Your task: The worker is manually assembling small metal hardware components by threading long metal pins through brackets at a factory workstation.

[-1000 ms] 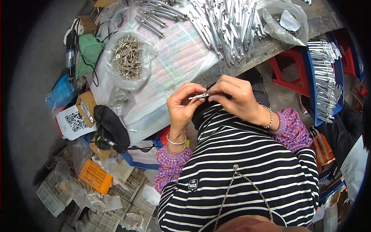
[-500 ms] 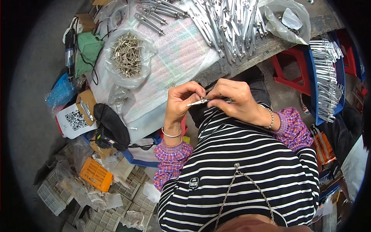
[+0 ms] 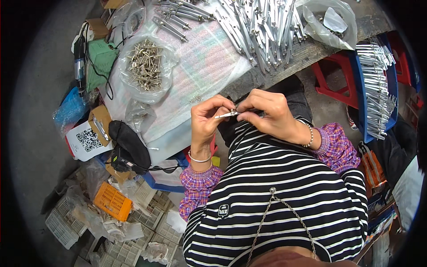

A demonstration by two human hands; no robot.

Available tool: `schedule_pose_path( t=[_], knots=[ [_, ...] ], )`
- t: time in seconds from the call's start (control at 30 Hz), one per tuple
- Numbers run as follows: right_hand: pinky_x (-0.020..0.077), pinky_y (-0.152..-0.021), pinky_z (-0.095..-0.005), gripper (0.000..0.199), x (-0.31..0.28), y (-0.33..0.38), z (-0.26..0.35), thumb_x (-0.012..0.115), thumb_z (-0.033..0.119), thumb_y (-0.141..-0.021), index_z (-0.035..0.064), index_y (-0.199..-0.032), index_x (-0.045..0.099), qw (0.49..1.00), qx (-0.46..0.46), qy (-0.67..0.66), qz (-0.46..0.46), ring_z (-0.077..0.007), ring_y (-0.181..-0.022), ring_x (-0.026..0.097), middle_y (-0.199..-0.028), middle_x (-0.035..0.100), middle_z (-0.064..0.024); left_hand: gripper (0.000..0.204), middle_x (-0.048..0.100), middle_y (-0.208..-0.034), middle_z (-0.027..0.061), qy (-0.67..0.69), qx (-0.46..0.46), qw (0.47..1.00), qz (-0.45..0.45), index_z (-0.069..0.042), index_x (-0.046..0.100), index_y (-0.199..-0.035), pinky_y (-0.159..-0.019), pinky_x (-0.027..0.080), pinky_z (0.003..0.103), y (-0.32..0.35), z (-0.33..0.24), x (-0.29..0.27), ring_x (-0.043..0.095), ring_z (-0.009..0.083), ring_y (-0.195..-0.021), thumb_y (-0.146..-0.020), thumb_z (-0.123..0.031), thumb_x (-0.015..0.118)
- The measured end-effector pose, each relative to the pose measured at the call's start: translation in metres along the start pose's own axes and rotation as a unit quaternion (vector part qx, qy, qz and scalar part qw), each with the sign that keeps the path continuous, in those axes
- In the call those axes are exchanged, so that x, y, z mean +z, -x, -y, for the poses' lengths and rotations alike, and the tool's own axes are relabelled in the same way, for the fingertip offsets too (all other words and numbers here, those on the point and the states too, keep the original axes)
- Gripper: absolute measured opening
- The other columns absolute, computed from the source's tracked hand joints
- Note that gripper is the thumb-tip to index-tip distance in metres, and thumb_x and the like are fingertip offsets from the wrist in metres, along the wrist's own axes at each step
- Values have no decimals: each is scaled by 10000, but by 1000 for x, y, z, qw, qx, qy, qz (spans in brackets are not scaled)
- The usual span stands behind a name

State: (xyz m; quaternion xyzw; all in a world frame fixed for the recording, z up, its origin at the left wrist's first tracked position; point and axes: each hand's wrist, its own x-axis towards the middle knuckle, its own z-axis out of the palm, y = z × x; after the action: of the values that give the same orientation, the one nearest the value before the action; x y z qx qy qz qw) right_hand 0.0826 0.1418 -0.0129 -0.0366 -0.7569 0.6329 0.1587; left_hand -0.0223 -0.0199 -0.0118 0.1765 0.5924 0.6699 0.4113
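My left hand (image 3: 208, 119) and my right hand (image 3: 268, 113) meet in front of my striped shirt, near the table's edge. Between them is a slim silver metal strip (image 3: 226, 115), its pointed end sticking out past the left fingers. Both hands pinch it, with a small fastener-like bit (image 3: 232, 110) at the fingertips, too small to name surely. The rest of the strip is hidden by my right fingers. Ahead, on the table, lies a heap of similar silver metal strips (image 3: 267, 33). To the left a clear plastic bag (image 3: 153, 95) holds many loose screws (image 3: 146, 66).
Assembled metal pieces (image 3: 178, 20) lie at the table's far side. A small-parts bag (image 3: 311, 26) sits at the far right corner. Blue trays of strips (image 3: 376, 89) rest by red stools (image 3: 336, 78). A green box (image 3: 100, 60), black pouch (image 3: 129, 138) and orange basket (image 3: 112, 201) are at left.
My hands stay together at nearly the same spot, with only slight finger shifts on the metal strip. The view has moved a little.
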Motion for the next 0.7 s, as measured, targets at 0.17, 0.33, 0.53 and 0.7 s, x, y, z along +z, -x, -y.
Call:
schedule_pose_path(
  t=[0.17,0.33,0.53,0.7],
  knots=[
    [444,-518,-280,129,1,1,-4,707,15,-678,9,-776,624,1000,15,-9,-12,-200,-602,588,-704,602,-88,108,616,-820,88,32,-34,999,-27,55,640,-875,-645,422,197,5,-3,2,550,107,-725,-771,31,622],
    [421,-495,-269,137,4,-1,-7,712,28,-681,11,-787,627,999,7,-28,-28,-182,-574,568,-686,586,-79,192,620,-844,95,-27,4,998,-61,42,649,-893,-665,436,209,7,2,6,562,120,-761,-707,86,663],
    [403,-481,-248,142,2,0,-4,723,42,-687,15,-794,634,997,45,-62,-8,-132,-564,544,-682,580,-61,146,612,-828,87,-19,-6,998,-56,44,638,-854,-675,440,215,6,5,5,558,119,-759,-715,81,660],
    [405,-486,-246,142,2,0,0,727,37,-682,10,-786,635,996,45,-74,-1,-134,-572,551,-690,589,-64,71,601,-805,85,15,4,1000,3,44,621,-817,-678,438,236,0,6,-3,555,134,-756,-756,23,651]
  ],
)
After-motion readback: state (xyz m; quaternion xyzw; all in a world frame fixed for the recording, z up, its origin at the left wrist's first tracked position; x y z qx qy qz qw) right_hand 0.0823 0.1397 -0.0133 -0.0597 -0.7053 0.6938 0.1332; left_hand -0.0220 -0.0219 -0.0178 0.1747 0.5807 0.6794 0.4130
